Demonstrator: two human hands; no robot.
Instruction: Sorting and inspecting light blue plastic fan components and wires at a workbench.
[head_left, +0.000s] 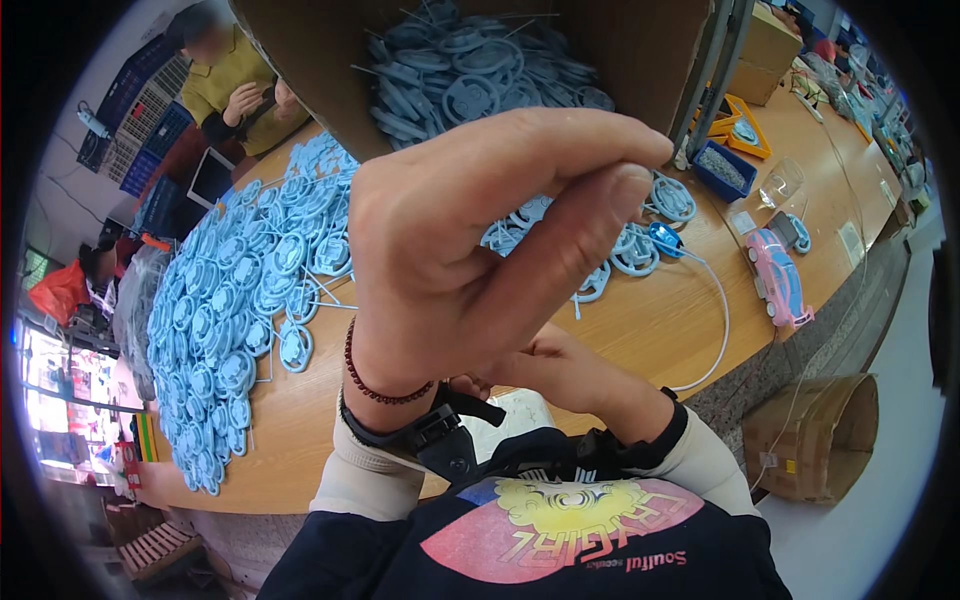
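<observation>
My left hand [470, 240] is raised close to the camera, with thumb and forefinger brought together. Whatever may sit between their tips is hidden or too small to make out. Lower down, partly behind the left wrist, my right hand [550, 365] is closed, and its fingertips are hidden. A pale sheet or bag [515, 415] lies just below it. Many light-blue round plastic pieces [235, 270] with thin stems are heaped on the left of the table, and a few more ring-shaped pieces [635, 250] lie beyond my left hand.
A cardboard box [650, 60] full of similar pieces stands tipped toward me. Rightward are a blue bin [723, 168] of small parts, a clear cup [782, 183], a pink toy car [775, 275] and a white cable [722, 310]. Another carton [800, 440] is on the floor. A person [235, 85] works opposite.
</observation>
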